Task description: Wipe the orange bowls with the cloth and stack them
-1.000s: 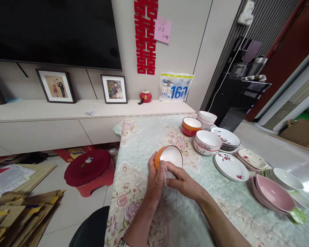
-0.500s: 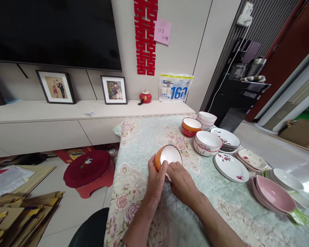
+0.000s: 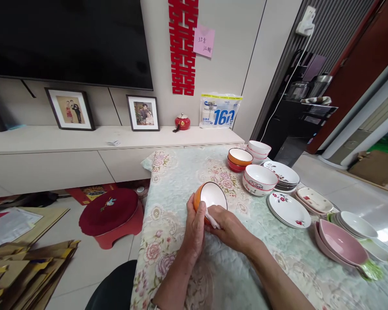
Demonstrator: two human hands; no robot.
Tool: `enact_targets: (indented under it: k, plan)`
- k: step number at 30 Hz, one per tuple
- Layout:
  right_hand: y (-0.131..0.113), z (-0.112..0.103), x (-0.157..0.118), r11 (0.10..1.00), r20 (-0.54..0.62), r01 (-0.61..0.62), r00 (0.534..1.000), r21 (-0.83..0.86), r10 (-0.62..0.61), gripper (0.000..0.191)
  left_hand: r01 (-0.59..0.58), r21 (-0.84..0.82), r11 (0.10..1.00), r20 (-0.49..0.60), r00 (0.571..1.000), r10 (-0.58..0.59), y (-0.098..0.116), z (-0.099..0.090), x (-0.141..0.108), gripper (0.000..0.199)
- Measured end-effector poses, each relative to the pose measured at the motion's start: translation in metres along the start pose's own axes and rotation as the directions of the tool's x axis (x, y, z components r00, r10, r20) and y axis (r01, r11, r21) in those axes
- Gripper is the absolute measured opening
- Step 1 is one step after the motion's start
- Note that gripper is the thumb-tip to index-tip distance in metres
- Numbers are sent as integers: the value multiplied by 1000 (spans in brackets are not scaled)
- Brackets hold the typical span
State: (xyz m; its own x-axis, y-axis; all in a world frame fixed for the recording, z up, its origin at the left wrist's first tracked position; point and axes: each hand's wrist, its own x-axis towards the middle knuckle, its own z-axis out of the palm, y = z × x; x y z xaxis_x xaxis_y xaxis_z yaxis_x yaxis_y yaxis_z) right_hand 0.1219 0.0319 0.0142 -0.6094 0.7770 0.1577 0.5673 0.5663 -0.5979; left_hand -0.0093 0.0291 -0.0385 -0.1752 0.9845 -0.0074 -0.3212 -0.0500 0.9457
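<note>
An orange bowl (image 3: 214,194) with a white inside and dark rim is held tilted above the tablecloth, its opening turned to the right. Wrapped round its left side is my left hand (image 3: 195,224), the thumb over the near rim. My right hand (image 3: 228,226) pinches a white cloth (image 3: 212,218) against the bowl's near rim, with some fingers inside the bowl. Part of the cloth is hidden by the fingers.
On the flowered tablecloth (image 3: 177,172), at the right, stand an orange bowl (image 3: 241,156) on a red one, white bowls (image 3: 260,175), plates (image 3: 288,209) and pink leaf-shaped dishes (image 3: 342,243). Left of the table is a red stool (image 3: 111,213).
My right hand has turned at the near rim, and more of the white cloth shows between my hands. The bowl has shifted slightly left.
</note>
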Motion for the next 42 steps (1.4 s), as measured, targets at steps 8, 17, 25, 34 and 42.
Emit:
enact_targets:
  k: [8, 17, 25, 34, 42]
  plan:
    - [-5, -2, -6, 877, -15, -160, 985, -453, 172, 40, 17, -6, 1000, -12, 1000, -17, 3, 2, 2, 66]
    - [-19, -15, -7, 883, 43, -50, 999, 467, 34, 36, 52, 12, 999, 84, 995, -53, 30, 8, -11, 66]
    - [-8, -22, -9, 993, 101, 50, 993, 106, -61, 26, 5, 2, 1000, 43, 999, -5, 15, 1, 1, 61]
    - [-5, 6, -2, 983, -73, -136, 989, -120, 128, 9, -1, 53, 999, 28, 1000, 0, 11, 4, 0, 63]
    - [-19, 7, 2, 921, -113, -39, 990, 387, 90, 21, 77, -73, 994, 80, 994, -71, 21, 7, -10, 64]
